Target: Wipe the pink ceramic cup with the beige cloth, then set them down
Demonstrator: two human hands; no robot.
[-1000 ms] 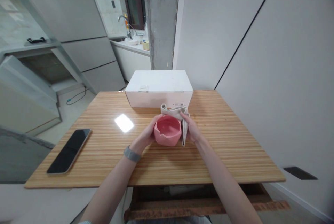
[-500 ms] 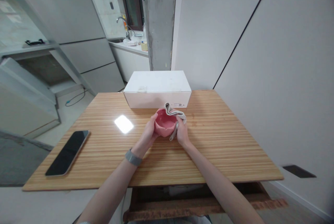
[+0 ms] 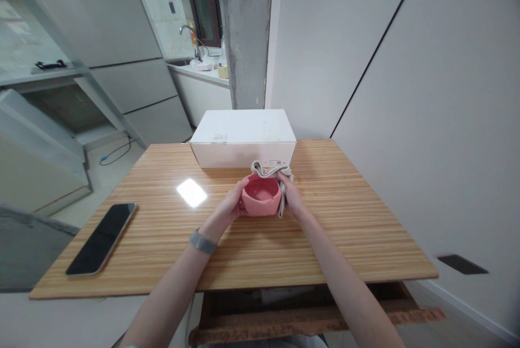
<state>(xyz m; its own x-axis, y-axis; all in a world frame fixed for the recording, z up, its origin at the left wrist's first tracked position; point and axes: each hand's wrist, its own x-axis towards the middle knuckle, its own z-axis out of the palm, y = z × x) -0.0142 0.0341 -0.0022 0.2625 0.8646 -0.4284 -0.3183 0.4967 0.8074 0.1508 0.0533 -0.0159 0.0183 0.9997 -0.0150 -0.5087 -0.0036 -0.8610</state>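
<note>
A pink angular bowl (image 3: 260,207) is held over the middle of the table, its opening facing up and toward me. My left hand (image 3: 234,200) grips its left side, thumb at the rim and the other fingers partly hidden behind and under it. In my right hand (image 3: 291,193) is a folded light grey cloth (image 3: 268,170), pressed against the bowl's right side. One fold of the cloth sticks up past the far rim, and another end hangs down beside the bowl.
Behind the bowl, a white box (image 3: 244,154) stands at the far edge of the wooden table (image 3: 357,229). A black-screened phone (image 3: 103,238) lies at the left. Beneath the near edge an open drawer (image 3: 244,326) juts out. A white wall (image 3: 406,120) rises at the right.
The bowl has turned and moved slightly right and nearer. My right hand and the cloth have shifted right along the bowl's side, while my left hand keeps its hold.
</note>
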